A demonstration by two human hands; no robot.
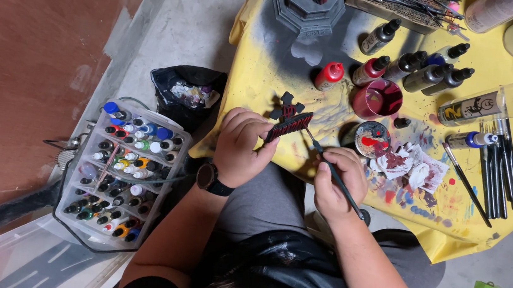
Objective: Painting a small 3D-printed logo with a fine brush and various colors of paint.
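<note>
Near the middle of the frame the left hand [240, 145] is closed around a small flat black plaque with red raised lettering [288, 126], fingers curled over its left end so that the lettered face tilts up and to the right; a black cross-shaped ornament juts from its top edge. The piece looks light and stiff, probably plastic or resin, and thin enough that the projecting cross could snap if squeezed; the fresh red on its face looks wet, so the safest hold seems to be by the bare edges and back, as the left hand has it. Just right of it, the right hand [338, 184] pinches a thin paintbrush [330, 167] like a pen, its tip touching or nearly touching the plaque's lower right end. The brush is slender and light, best held low on the handle. Both hands hover over the near edge of the paint-stained yellow table cover [265, 62]. Right of the brush tip sits a small round palette with red paint [372, 139], with a dark red cup [378, 98] above it and dropper bottles beyond. At lower left, a clear tray of paint bottles [121, 174] stands on the floor.
</note>
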